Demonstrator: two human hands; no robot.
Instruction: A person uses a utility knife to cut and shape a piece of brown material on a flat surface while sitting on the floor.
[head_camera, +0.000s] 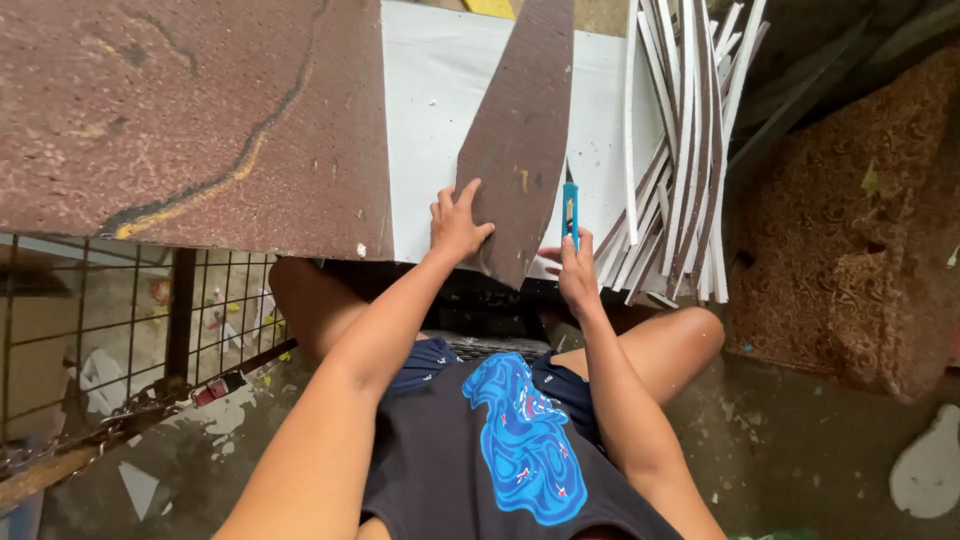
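No real containers in view; closest is a wire mesh cage (120, 330) lower left, with paper scraps and debris on the floor behind its bars, contents otherwise unclear. Left hand (457, 225) lies flat, fingers spread, pressing on the lower left edge of a long tapered brown strip (520, 140). Strip lies on a white sheet (430, 100) and narrows toward the person, its near tip sticking out just past the sheet's edge, between the 2 hands. Right hand (577, 270) is closed around a teal utility knife (570, 212), held upright just beside the strip's right edge; whether the blade touches cannot be told. A pile of cut strips (685, 150), white and brown, fans out right of the knife, touching the sheet. Brown speckled board (190, 110) covers the left. Patterned carpet (850, 220) at far right.
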